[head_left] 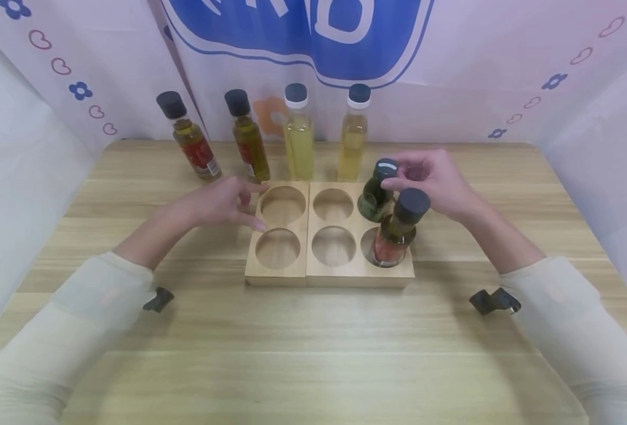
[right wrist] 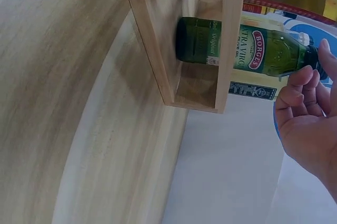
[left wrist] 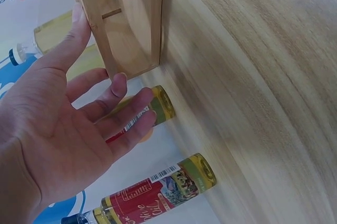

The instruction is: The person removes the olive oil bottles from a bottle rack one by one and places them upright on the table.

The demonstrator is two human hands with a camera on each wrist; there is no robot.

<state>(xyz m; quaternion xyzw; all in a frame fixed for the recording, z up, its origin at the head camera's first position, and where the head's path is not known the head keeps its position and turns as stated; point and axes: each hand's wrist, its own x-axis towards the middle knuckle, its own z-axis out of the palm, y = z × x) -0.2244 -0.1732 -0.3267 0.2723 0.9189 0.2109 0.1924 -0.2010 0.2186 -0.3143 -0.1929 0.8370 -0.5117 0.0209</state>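
Observation:
A two-piece wooden bottle rack (head_left: 276,273) with round holes sits on the table. My right hand (head_left: 429,177) pinches the dark cap of a green olive oil bottle (right wrist: 258,50), which stands in the back right hole with its base inside the rack. In front of it, a red-labelled bottle with a black cap (head_left: 393,239) stands in the front right hole. At the rack's left side my left hand (head_left: 219,203) rests its thumb and fingertips against the edge, the fingers loosely spread. The other holes hold no bottle.
Behind the rack stand two red-labelled olive oil bottles (head_left: 199,152) on the left and two clear bottles of yellow oil (head_left: 299,144) to their right. A printed white cloth (head_left: 451,112) hangs at the table's back edge.

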